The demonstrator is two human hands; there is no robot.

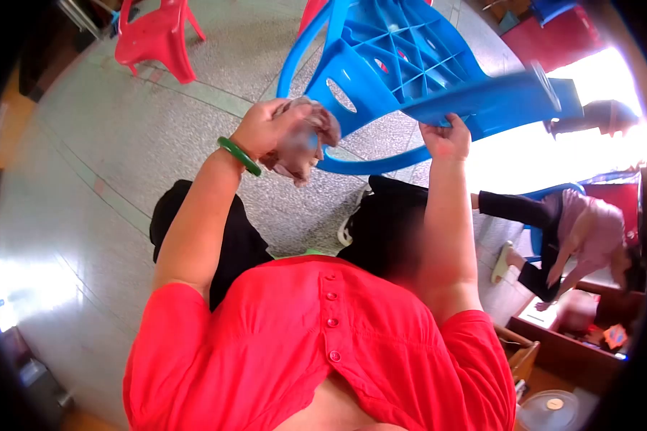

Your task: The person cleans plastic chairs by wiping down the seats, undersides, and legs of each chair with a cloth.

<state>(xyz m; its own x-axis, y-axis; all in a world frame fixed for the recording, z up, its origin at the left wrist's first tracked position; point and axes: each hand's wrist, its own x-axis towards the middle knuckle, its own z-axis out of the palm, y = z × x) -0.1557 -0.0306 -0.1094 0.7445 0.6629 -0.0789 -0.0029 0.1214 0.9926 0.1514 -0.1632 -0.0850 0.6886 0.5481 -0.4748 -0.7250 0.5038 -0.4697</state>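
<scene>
A blue plastic chair [428,68] is tipped over in front of me, its ribbed underside showing. My left hand [277,129], with a green bangle at the wrist, grips a crumpled brownish cloth [291,161] against the near left side of the chair. On the right, my right hand [449,136] is closed on the edge of a blue chair panel, thumb and fingers around it. The cloth partly hides the fingers of my left hand.
Red plastic chairs [158,36] stand on the tiled floor [122,144] at the upper left. At the right, another person [589,223] in a pink top sits bent over a wooden drawer [575,348] with small items. A round clear lid [546,411] lies at the lower right.
</scene>
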